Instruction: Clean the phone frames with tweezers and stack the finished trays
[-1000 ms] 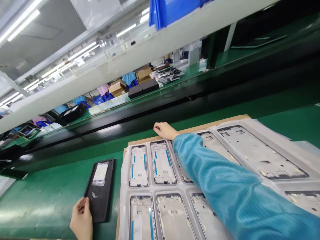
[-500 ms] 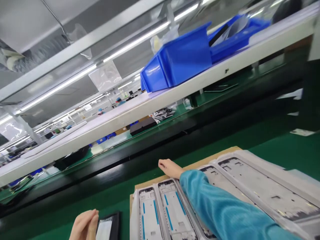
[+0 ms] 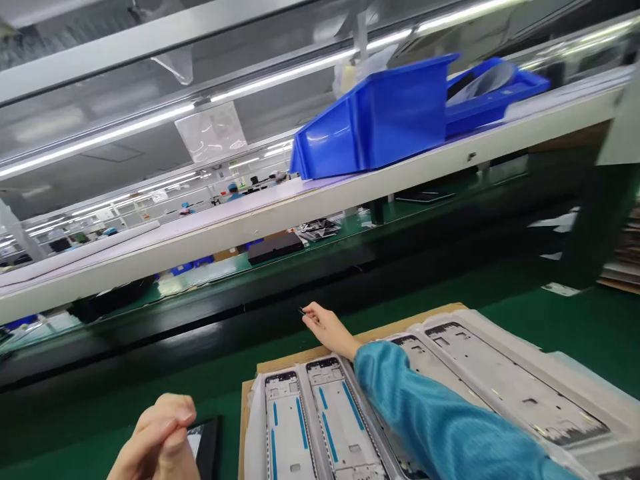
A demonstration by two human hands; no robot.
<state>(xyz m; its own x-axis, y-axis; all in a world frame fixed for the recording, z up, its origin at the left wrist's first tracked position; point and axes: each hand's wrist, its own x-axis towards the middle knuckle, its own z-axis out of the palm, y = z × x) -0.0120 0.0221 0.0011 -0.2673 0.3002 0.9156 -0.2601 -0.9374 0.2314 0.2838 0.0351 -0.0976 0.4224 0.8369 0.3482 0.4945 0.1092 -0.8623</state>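
Note:
My right hand [image 3: 327,328], in a teal sleeve, reaches across the tray to its far edge. Its fingers are closed on a thin dark tool [image 3: 302,311], whose tip alone shows. Below the arm lies a white moulded tray [image 3: 256,427] holding several phone frames. Two of them, a left frame [image 3: 290,427] and its neighbour [image 3: 340,420], carry blue strips. At the lower left, my left hand [image 3: 157,437] is pinched shut, and whatever the fingertips may hold is hidden. Just behind it lies a black flat case [image 3: 209,447] with a pale, shiny surface, partly covered by the hand.
Cardboard [image 3: 435,315] shows beneath the tray on the green bench top [image 3: 240,380]. A white shelf [image 3: 280,217] crosses above, bearing blue bins [image 3: 400,117]. Under it sit a black box [image 3: 275,248] and a pile of small parts [image 3: 320,229]. A post [image 3: 597,220] stands at right.
The view has tilted and shifted. My right hand has moved slightly left, and the dark tool tip now shows at its fingers. My left hand has risen a little, covering more of the black case.

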